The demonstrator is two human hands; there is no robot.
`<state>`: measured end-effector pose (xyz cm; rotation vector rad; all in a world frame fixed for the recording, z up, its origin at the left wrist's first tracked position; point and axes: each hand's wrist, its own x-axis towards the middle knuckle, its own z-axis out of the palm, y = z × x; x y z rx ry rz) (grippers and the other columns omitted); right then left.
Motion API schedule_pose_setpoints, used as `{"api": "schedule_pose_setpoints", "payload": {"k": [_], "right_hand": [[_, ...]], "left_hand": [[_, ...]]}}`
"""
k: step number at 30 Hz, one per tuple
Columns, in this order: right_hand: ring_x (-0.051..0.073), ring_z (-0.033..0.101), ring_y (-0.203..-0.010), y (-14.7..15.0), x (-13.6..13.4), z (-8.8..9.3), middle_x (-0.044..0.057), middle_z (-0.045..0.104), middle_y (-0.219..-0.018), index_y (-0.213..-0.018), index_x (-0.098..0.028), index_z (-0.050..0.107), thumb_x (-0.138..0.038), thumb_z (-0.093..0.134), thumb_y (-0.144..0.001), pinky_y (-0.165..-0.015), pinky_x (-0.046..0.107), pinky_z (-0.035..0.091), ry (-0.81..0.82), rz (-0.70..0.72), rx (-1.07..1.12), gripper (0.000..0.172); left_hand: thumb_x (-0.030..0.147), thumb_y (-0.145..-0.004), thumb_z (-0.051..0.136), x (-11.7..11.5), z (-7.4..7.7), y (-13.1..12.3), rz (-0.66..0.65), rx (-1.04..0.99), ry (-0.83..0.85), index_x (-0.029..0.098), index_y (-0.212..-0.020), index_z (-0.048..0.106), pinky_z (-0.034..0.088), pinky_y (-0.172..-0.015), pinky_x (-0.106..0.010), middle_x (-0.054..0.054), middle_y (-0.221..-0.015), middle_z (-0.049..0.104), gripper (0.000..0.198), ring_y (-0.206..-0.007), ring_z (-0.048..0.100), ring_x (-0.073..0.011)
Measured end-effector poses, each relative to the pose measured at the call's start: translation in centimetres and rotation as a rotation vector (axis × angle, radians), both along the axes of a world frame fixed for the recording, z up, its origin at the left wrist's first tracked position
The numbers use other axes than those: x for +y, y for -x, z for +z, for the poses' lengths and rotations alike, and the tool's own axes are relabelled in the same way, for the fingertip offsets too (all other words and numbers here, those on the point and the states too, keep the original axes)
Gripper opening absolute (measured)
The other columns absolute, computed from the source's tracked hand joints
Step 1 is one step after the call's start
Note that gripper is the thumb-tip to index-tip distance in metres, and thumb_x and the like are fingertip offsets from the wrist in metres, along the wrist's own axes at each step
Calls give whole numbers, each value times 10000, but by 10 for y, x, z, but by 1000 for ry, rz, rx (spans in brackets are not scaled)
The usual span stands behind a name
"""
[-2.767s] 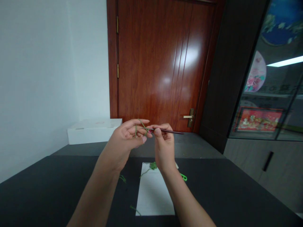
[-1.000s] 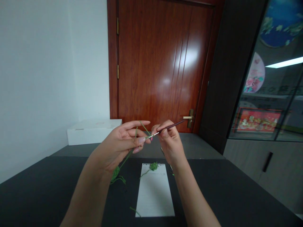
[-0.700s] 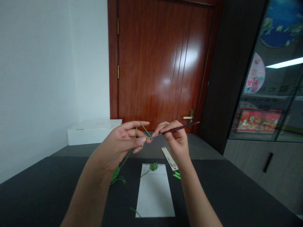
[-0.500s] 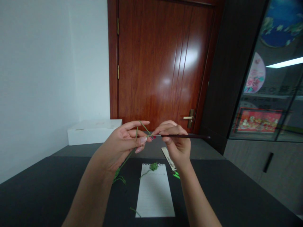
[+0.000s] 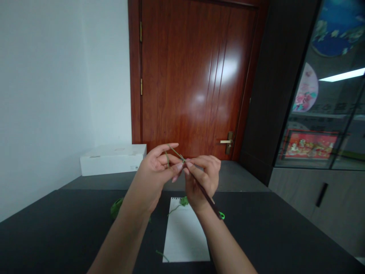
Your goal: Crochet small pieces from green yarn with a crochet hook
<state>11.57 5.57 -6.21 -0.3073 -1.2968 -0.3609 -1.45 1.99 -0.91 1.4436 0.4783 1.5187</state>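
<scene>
My left hand (image 5: 155, 167) is raised above the table, with green yarn (image 5: 174, 150) strung over its fingers. My right hand (image 5: 202, 179) pinches a slim dark crochet hook (image 5: 209, 198), whose shaft slants down and to the right. Its tip is at the left fingertips, against the yarn, and the fingers hide the hook end. Below the hands, a small green crocheted piece (image 5: 184, 201) lies at the top of a white spiral notepad (image 5: 185, 232). A green yarn ball (image 5: 116, 208) sits on the table left of my left wrist.
The dark table (image 5: 57, 228) spans the lower view. A bright green object (image 5: 221, 215) shows past my right wrist, and a loose yarn strand (image 5: 161, 255) lies by the notepad. Beyond are a white box (image 5: 112, 160), a wooden door (image 5: 185, 83) and a glass cabinet (image 5: 310, 144).
The hook has swung from pointing right to pointing down toward the table. My hands have drawn closer together. My left forearm has moved right, uncovering the yarn ball, and my right arm now covers the pale strip.
</scene>
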Motion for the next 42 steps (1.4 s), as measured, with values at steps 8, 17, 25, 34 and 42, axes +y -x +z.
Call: {"api": "schedule_pose_setpoints", "payload": {"k": [8,17,25,34,42], "right_hand": [[208,625,-853,7,-6,15,29,648,-860,-877,-260,633,-323,563,-982,-822,379,464,239,449,187,141],[118,456,-562,3,1,24,-56,513,-578,-718,-212,563,-408,709,-858,-592,263,399,709,1180,269,282],[134,559,-631,7,-6,28,-53,569,-632,-704,-236,487,-423,726,-855,-699,294,487,668,1271,181,339],[159,614,-760,-2,2,20,-12,637,-795,-872,-249,650,-225,689,-902,-727,330,472,129,420,4,54],[175,592,-734,-1,4,14,-6,609,-780,-970,-282,678,-249,651,-936,-740,385,476,-160,173,21,54]], "left_hand": [[165,-743,825,1,4,13,14,95,-10,147,-1350,545,386,-525,-232,-36,-721,709,668,-627,594,-146],[108,-778,788,4,2,16,-122,114,-22,152,-1276,611,419,-574,-227,-24,-775,669,530,-709,602,-143],[122,-799,765,2,3,14,-63,108,-81,176,-1256,634,459,-654,-256,-30,-811,669,478,-766,620,-164],[96,-811,743,-2,5,10,-19,93,-123,174,-1248,654,444,-628,-224,-11,-780,647,453,-747,592,-138],[55,-724,796,0,2,5,-413,-65,181,91,-1189,703,404,-543,-186,-45,-803,643,476,-669,547,-97]]}}
